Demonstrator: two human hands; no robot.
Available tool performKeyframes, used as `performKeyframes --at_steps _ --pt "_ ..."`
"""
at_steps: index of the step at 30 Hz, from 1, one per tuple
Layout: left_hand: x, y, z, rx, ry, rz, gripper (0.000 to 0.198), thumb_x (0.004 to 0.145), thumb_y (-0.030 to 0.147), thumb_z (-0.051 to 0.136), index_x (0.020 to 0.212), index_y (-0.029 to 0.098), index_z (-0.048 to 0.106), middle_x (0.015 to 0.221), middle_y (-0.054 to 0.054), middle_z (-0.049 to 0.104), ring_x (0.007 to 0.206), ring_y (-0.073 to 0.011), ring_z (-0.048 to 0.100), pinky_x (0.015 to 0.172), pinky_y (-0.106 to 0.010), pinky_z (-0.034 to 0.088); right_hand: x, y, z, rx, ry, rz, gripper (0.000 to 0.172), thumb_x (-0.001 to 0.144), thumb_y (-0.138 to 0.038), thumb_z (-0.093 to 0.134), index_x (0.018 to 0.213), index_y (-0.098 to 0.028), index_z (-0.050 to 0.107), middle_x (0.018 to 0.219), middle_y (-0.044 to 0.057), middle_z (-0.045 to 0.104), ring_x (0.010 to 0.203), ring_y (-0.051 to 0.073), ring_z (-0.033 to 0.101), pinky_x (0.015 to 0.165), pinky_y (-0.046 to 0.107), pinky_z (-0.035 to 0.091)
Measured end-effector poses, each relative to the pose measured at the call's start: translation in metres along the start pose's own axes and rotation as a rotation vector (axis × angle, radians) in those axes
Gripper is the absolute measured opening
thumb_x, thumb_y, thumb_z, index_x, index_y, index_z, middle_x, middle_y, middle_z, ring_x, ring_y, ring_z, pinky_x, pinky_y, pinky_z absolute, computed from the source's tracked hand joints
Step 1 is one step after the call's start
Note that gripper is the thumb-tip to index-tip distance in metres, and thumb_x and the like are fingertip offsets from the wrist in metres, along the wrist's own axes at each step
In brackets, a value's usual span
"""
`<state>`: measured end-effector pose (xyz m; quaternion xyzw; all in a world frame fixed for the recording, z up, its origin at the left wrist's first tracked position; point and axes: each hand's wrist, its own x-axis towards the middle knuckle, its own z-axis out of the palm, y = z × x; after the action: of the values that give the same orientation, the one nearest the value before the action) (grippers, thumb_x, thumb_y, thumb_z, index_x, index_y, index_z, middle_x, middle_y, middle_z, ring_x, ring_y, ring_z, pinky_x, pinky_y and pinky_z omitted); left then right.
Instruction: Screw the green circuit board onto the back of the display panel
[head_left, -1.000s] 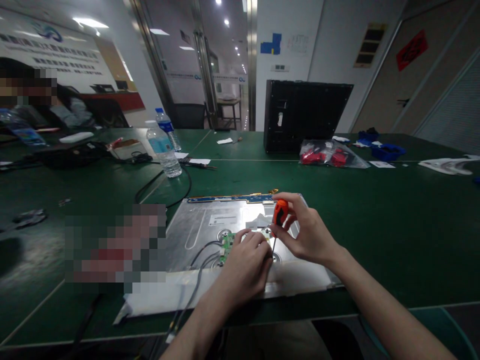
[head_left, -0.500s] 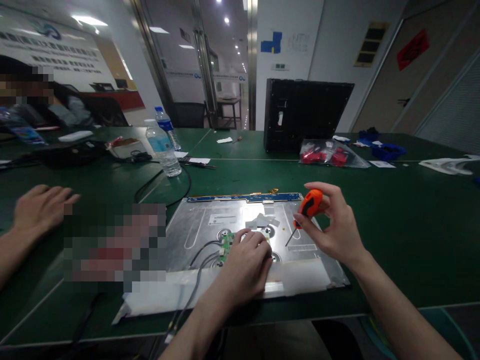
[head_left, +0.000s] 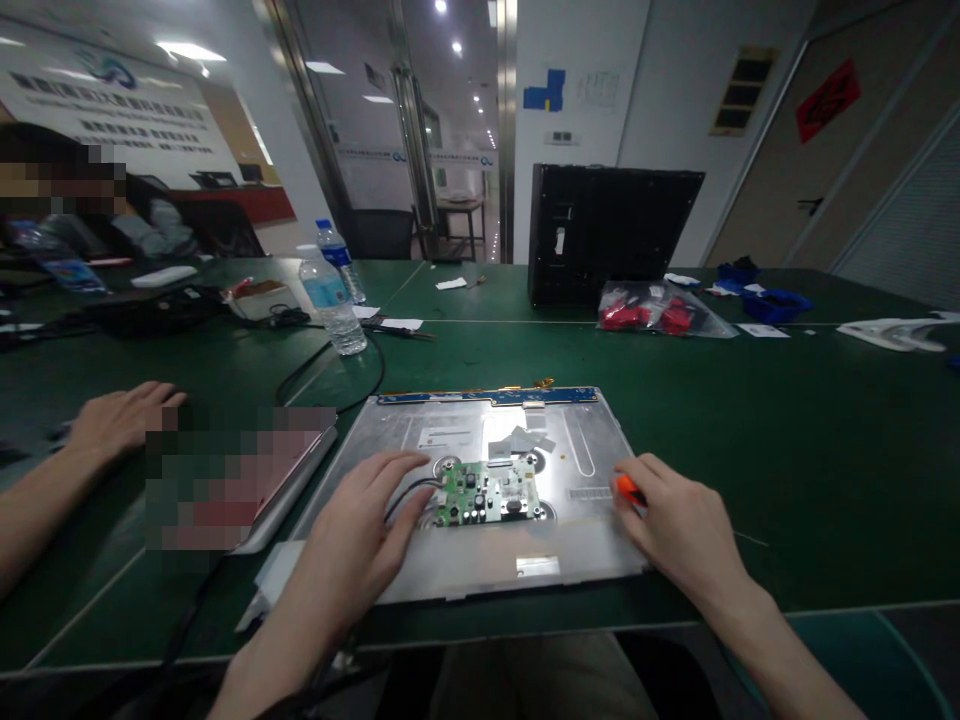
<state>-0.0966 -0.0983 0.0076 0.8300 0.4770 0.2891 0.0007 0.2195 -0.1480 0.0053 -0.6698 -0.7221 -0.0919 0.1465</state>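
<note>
A silver display panel (head_left: 450, 430) lies back-up on the green table (head_left: 750, 430), with a small green circuit board (head_left: 491, 493) and black cables near its front. My left hand (head_left: 360, 540) rests flat on the panel left of the board, fingers spread. My right hand (head_left: 679, 530) lies at the panel's right front corner, closed over an orange-handled screwdriver (head_left: 628, 488), most of which is hidden.
Another person's hand (head_left: 124, 420) rests on the table at the left, beside a blurred patch. Two water bottles (head_left: 330, 300), a black upright case (head_left: 607, 235), a bag of red parts (head_left: 652, 312) and blue items (head_left: 765, 300) stand farther back.
My left hand slid left off the circuit board, uncovering it. My right hand came down from above the panel to its right front corner with the screwdriver. Another person's hand came in at the left.
</note>
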Motion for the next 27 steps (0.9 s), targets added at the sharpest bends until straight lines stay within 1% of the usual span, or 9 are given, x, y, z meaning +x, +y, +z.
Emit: performKeyframes --at_steps 1,3,5,8,16,18,21,24,27 --pt "-0.008 -0.008 -0.002 0.022 -0.006 -0.028 0.035 0.095 0.041 0.041 0.111 0.018 0.061 0.110 -0.011 0.067 0.102 -0.0274 0.063 0.090 -0.043 0.052 -0.002 -0.003 0.005 -0.015 -0.081 -0.003 0.020 0.086 -0.023 0.050 0.097 -0.022 0.066 0.105 0.007 0.071 0.066 0.018 0.068 0.053 0.027 0.051" --pt "-0.025 -0.020 -0.006 0.059 -0.046 -0.075 0.039 0.096 0.043 0.037 0.113 0.018 0.061 0.112 -0.010 0.068 0.102 -0.0269 0.065 0.092 -0.042 0.053 -0.005 -0.008 0.014 -0.012 -0.157 -0.002 0.026 0.087 -0.025 0.050 0.108 -0.024 0.066 0.125 0.009 0.066 0.075 0.022 0.072 0.059 0.032 0.055" --pt "-0.040 -0.028 -0.008 0.091 -0.067 -0.085 0.042 0.096 0.045 0.034 0.114 0.019 0.062 0.114 -0.010 0.068 0.105 -0.0271 0.065 0.095 -0.041 0.053 -0.007 -0.011 0.020 0.018 -0.188 0.013 0.030 0.089 -0.028 0.050 0.113 -0.024 0.066 0.131 0.009 0.062 0.082 0.024 0.073 0.065 0.035 0.058" --pt "-0.057 -0.036 -0.010 0.127 -0.129 -0.072 0.045 0.095 0.046 0.035 0.119 0.019 0.063 0.122 -0.010 0.067 0.111 -0.0278 0.064 0.099 -0.041 0.051 -0.009 -0.014 0.023 0.058 -0.213 0.033 0.031 0.093 -0.034 0.047 0.114 -0.024 0.067 0.128 0.008 0.064 0.088 0.025 0.073 0.069 0.037 0.059" --pt "-0.072 -0.035 -0.001 0.256 -0.286 -0.084 0.052 0.098 0.043 0.027 0.136 0.020 0.053 0.139 -0.010 0.054 0.127 -0.0323 0.051 0.102 -0.062 0.041 -0.015 -0.009 0.015 0.030 -0.283 0.139 0.034 0.092 -0.036 0.047 0.117 -0.027 0.068 0.121 0.007 0.069 0.087 0.026 0.073 0.071 0.037 0.057" --pt "-0.072 -0.031 0.001 0.260 -0.309 -0.070 0.050 0.098 0.040 0.027 0.137 0.024 0.052 0.139 -0.008 0.055 0.127 -0.0306 0.052 0.103 -0.060 0.040 -0.019 -0.003 0.012 0.007 -0.303 0.177 0.036 0.093 -0.038 0.046 0.119 -0.027 0.068 0.115 0.008 0.072 0.086 0.027 0.073 0.071 0.038 0.056" --pt "-0.069 -0.024 0.004 0.239 -0.329 -0.001 0.045 0.097 0.040 0.034 0.134 0.029 0.056 0.135 -0.005 0.058 0.122 -0.0278 0.056 0.100 -0.051 0.044 -0.024 0.007 0.005 -0.046 -0.325 0.237 0.037 0.093 -0.039 0.044 0.117 -0.026 0.068 0.102 0.011 0.075 0.082 0.028 0.072 0.068 0.038 0.054" --pt "-0.061 -0.015 0.007 0.206 -0.333 0.092 0.042 0.097 0.037 0.037 0.135 0.032 0.054 0.135 -0.003 0.059 0.122 -0.0258 0.056 0.097 -0.045 0.044 -0.020 0.012 -0.003 -0.105 -0.336 0.303 0.038 0.094 -0.039 0.041 0.098 -0.021 0.073 0.088 0.015 0.075 0.076 0.030 0.072 0.063 0.037 0.052" --pt "-0.052 -0.002 0.012 0.189 -0.343 0.179 0.043 0.097 0.035 0.037 0.137 0.030 0.051 0.137 -0.004 0.057 0.122 -0.0262 0.055 0.097 -0.045 0.040 -0.007 0.010 -0.010 -0.135 -0.319 0.345 0.039 0.095 -0.037 0.039 0.084 -0.018 0.071 0.081 0.016 0.073 0.073 0.029 0.071 0.060 0.034 0.050"
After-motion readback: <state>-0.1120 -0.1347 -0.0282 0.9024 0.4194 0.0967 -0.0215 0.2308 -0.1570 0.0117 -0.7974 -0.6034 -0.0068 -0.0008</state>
